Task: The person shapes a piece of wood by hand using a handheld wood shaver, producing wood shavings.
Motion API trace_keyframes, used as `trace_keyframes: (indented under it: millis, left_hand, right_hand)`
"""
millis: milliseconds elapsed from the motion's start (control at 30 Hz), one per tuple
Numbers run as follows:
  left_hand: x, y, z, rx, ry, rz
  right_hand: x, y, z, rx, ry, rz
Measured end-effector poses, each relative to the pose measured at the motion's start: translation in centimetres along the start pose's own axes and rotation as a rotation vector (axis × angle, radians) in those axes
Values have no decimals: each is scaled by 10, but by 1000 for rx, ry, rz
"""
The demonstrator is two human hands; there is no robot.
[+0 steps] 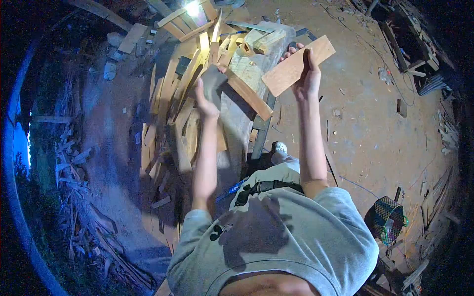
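My right hand grips a short, flat wooden board, with the thumb across its upper face and the fingertips at its far edge. The board is held tilted above the ground, right of the bench. In my left hand is a grey flat piece, perhaps a sheet of sandpaper; fingertips show at its far edge and the thumb stands at its left. Just right of that hand, a longer wooden piece lies slantwise across the wooden bench.
Many loose wood strips are piled on the left of the bench. A lit lamp shines beside a slatted wooden frame at the far end. A mesh basket stands at the lower right. Scrap wood lies along the left.
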State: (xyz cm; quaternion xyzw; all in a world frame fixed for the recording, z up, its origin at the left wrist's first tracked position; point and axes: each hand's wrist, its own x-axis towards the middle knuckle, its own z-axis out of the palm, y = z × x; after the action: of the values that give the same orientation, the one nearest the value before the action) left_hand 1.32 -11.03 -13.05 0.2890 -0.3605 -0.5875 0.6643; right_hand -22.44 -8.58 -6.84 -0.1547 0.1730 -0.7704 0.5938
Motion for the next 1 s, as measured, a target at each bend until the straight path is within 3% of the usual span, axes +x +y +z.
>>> trace_keyframes:
  millis: [33, 100, 167, 233, 267, 300, 400, 433, 500, 533, 567, 633, 667, 700, 767, 800, 900, 933, 1000]
  left_hand:
    - [-10, 10, 16, -4, -1, -2]
    - [-39, 43, 63, 218, -188, 234]
    - [-54, 43, 63, 184, -155, 237]
    - [-66, 47, 70, 231, -123, 376]
    - [-74, 57, 77, 491, -216, 370]
    - [-79, 56, 75, 492, -209, 368]
    - [-91, 45, 66, -399, 501, -159]
    - [-94, 37, 63, -400, 505, -159]
    - [-99, 29, 65, 140, -160, 368]
    - [-105, 36, 71, -311, 471, -62]
    - [-104, 37, 75, -310, 473, -60]
    - [-103, 34, 86, 229, -88, 601]
    - [-106, 64, 121, 502, -65, 553]
    - [-105, 63, 124, 503, -64, 554]
    - [-101, 60, 128, 429, -16, 616]
    - [-102, 56, 124, 398, 78, 548]
    - [-95, 46, 117, 199, 50, 607]
    - [-90, 44, 107, 207, 182, 731]
    - [-91, 46, 118, 144, 180, 661]
  right_hand:
    - [-3, 0, 5, 9, 5, -9]
    - [-9, 0, 21, -8, 25, 2]
    - [-16, 0, 34, -6, -29, -16]
    - [-27, 1, 53, -44, 15, -32]
    - [-30, 3, 58, -21, 8, -35]
    - [-33, 5, 62, 3, 1, -39]
    - [-43, 8, 73, 105, -118, -33]
    - [-47, 8, 77, 140, -181, -45]
    - [-52, 7, 81, 120, -158, -67]
    - [-54, 7, 83, 101, -137, -93]
    - [-55, 7, 86, 102, -137, -90]
    - [-58, 6, 91, 128, -100, -130]
    - [-60, 6, 94, 129, -97, -146]
    - [-62, 7, 94, 129, -98, -145]
    - [-65, 12, 96, 203, -83, -206]
    - [-71, 14, 96, 205, -86, -204]
    - [-81, 20, 105, 181, -257, -170]
    - [-78, 18, 114, 209, -190, -191]
    - [-65, 21, 120, 176, -135, -272]
